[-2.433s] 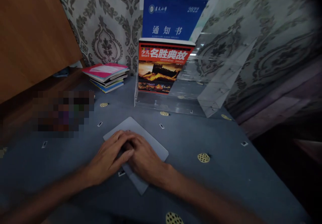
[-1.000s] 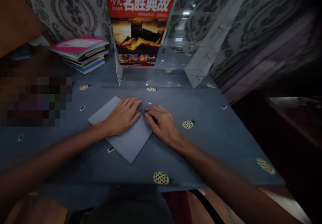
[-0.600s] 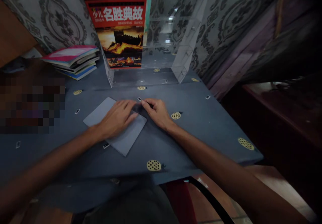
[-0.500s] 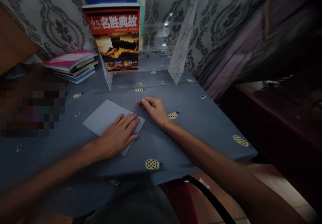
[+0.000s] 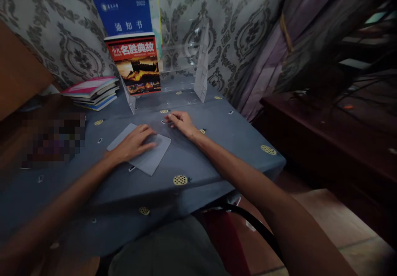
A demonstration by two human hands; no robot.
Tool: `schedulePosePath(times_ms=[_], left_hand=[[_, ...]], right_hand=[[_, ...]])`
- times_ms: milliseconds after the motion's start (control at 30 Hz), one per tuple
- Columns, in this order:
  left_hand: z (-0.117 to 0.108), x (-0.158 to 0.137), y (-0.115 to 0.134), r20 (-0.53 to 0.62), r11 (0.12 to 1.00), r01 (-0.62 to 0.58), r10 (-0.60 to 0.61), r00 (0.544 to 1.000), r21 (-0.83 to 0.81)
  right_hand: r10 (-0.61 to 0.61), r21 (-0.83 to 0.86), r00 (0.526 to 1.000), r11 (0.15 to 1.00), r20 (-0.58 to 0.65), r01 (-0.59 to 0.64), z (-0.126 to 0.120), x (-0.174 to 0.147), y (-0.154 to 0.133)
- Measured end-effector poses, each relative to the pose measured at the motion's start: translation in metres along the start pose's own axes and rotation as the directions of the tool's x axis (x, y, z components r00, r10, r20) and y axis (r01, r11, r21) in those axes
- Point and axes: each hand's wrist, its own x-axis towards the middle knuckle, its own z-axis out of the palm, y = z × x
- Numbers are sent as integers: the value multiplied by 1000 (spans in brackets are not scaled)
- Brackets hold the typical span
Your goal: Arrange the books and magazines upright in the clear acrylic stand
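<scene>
A flat blue-grey rectangle with rounded corners (image 5: 152,160), like a thin booklet or card, lies on the patterned tablecloth. My left hand (image 5: 133,143) is over its upper left part, palm down, fingers apart and slightly bent; whether the fingertips press on it is hard to tell. Just beyond the rectangle's upper right corner, apart from it, is my right hand (image 5: 182,125). Its fingers are curled and the thumb and forefinger come together. Anything between them is too small or hidden to make out.
A clear acrylic stand (image 5: 201,69) at the back holds a red-topped book (image 5: 139,69), a blue booklet (image 5: 125,15) behind it and other sheets. Stacked books (image 5: 93,92) stand at back left. The table's right edge faces a dark red cabinet (image 5: 310,131). A blurred patch covers the left.
The view has shifted, showing more of the stand and the right side. My left hand has slid left over the rectangle, baring its right corner. My right hand keeps its curled shape.
</scene>
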Motion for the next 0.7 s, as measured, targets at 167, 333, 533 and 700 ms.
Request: schedulePosePath(times_ms=[167,333,533,700], left_hand=[[-31,-62,-12,231,1000,5,-11,973,30],[-21,-73,-22,195,976,-103,65,979,194],[3,-78,-27,91,853,-244,228,969,462],[0,-68,-20,-203,943,-32,104,974,330]], right_hand=[[-56,-68,992,996,113,64,10,-9,-7],[-113,-184,953,968,281,168,19,-20,-12],[-70,-222,934,963,352,155,20,-25,-23],[-26,-2,941,1000,338,29,20,-25,-26]])
